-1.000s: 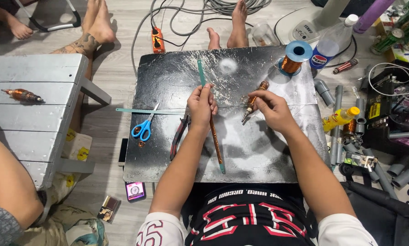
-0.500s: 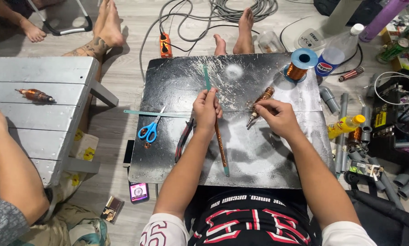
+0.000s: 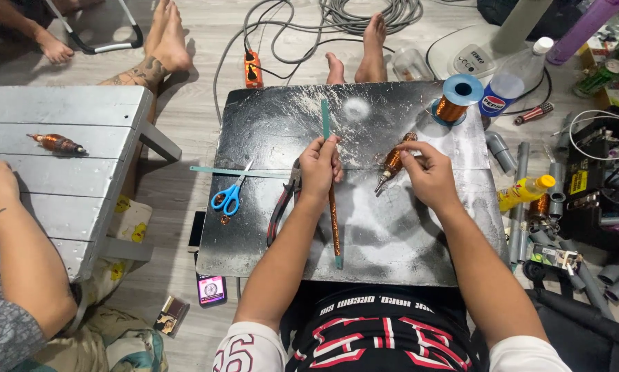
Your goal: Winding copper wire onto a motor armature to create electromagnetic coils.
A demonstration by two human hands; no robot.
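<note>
My left hand [image 3: 320, 167] grips a long thin green stick [image 3: 326, 118] wound with copper wire [image 3: 334, 224]; the stick lies lengthwise on the dark scuffed board [image 3: 268, 124]. My right hand [image 3: 430, 176] holds a copper-wound motor armature [image 3: 392, 162] tilted on the board, its shaft tip pointing down-left. A thin strand seems to run between the armature and the stick, too fine to be sure. Blue-handled scissors [image 3: 228, 196] and red-handled pliers [image 3: 282, 207] lie just left of my left hand.
A blue spool of copper wire [image 3: 455, 100] stands at the board's far right corner. A grey wooden bench [image 3: 68, 179] at left carries another armature [image 3: 56, 143] and another person's arm [image 3: 13, 234]. Bare feet, cables, a plastic bottle [image 3: 512, 86] and grey pipes [image 3: 516, 200] surround the board.
The view has shifted slightly. My right hand has turned the armature a little. The other person's hand has come onto the grey bench at left.
</note>
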